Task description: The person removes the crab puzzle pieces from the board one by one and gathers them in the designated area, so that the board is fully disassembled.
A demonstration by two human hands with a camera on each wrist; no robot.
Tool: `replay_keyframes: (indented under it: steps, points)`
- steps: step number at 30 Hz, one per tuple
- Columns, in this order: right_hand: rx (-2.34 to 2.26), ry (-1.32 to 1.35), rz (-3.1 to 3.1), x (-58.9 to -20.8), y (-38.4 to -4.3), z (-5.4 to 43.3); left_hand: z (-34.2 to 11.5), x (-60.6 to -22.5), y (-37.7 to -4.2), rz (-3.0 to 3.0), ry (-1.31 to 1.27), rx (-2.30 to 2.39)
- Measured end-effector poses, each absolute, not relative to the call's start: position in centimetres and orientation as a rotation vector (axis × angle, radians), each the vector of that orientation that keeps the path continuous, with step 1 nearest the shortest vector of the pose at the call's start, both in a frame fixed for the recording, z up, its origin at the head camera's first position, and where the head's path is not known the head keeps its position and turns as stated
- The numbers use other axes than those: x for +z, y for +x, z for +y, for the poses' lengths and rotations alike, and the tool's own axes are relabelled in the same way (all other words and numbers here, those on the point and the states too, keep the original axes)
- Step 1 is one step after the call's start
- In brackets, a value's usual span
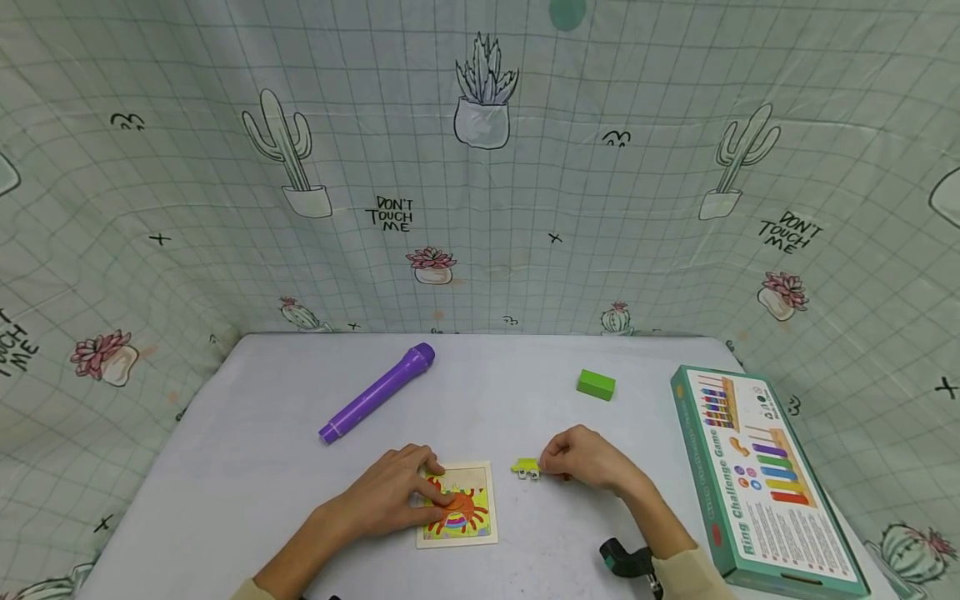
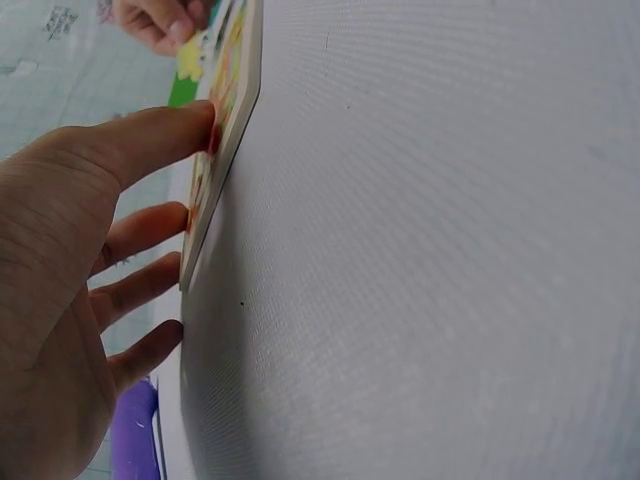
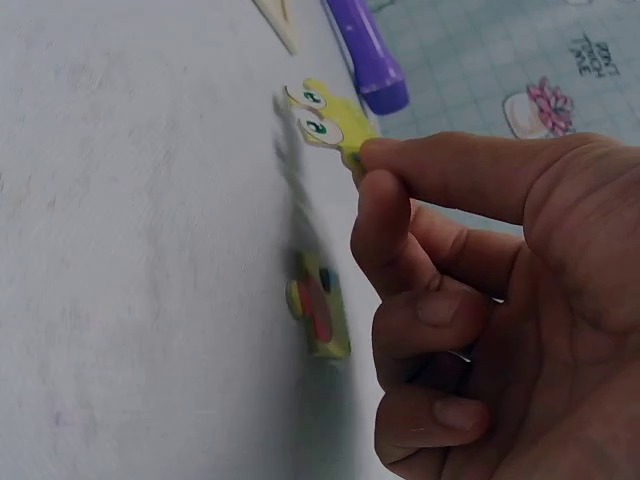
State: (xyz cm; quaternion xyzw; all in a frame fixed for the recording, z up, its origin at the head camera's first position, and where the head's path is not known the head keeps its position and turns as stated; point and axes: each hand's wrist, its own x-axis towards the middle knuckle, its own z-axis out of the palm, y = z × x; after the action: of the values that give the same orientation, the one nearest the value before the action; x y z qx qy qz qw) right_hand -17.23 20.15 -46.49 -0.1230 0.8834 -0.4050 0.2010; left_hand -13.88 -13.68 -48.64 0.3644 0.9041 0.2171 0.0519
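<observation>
A small square wooden jigsaw puzzle [image 1: 492, 508] with a pale frame and a red-orange crab picture lies on the table; its upper part shows bare board. My left hand [image 1: 393, 492] rests on its left side, thumb on the picture and the other fingers spread along the edge in the left wrist view. Between thumb and index finger my right hand [image 1: 588, 457] pinches a yellow-green puzzle piece [image 3: 335, 118] printed with two eyes, right of the board and close over the table. Beneath that hand, the right wrist view has another puzzle piece [image 3: 322, 310], yellow-green with red, on the tabletop.
A purple tube with a wider end [image 1: 378, 392] lies behind the left hand. At the back right is a green block [image 1: 596, 384]. A Ring Challenge Game box [image 1: 772, 483] lies along the right edge, and a black object [image 1: 626, 558] is by the right wrist.
</observation>
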Motion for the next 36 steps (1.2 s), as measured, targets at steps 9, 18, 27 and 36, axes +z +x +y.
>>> replay_keyframes:
  steps: [9,18,27,36]
  points:
    - [-1.034,-0.329,2.59,-47.02,-17.4,20.41,-13.66,-48.5,-13.83,2.746,1.107,0.654]
    - [-0.928,-0.294,2.676,-46.74,-17.38,20.43,-13.72,-48.56,-13.85,2.738,1.093,0.65]
    - [-0.897,-0.285,2.701,-46.8,-17.45,20.18,-13.8,-48.56,-13.83,2.746,1.09,0.645]
    - [-0.894,-0.289,2.706,-46.88,-17.3,20.06,-13.89,-48.53,-13.83,2.741,1.101,0.642]
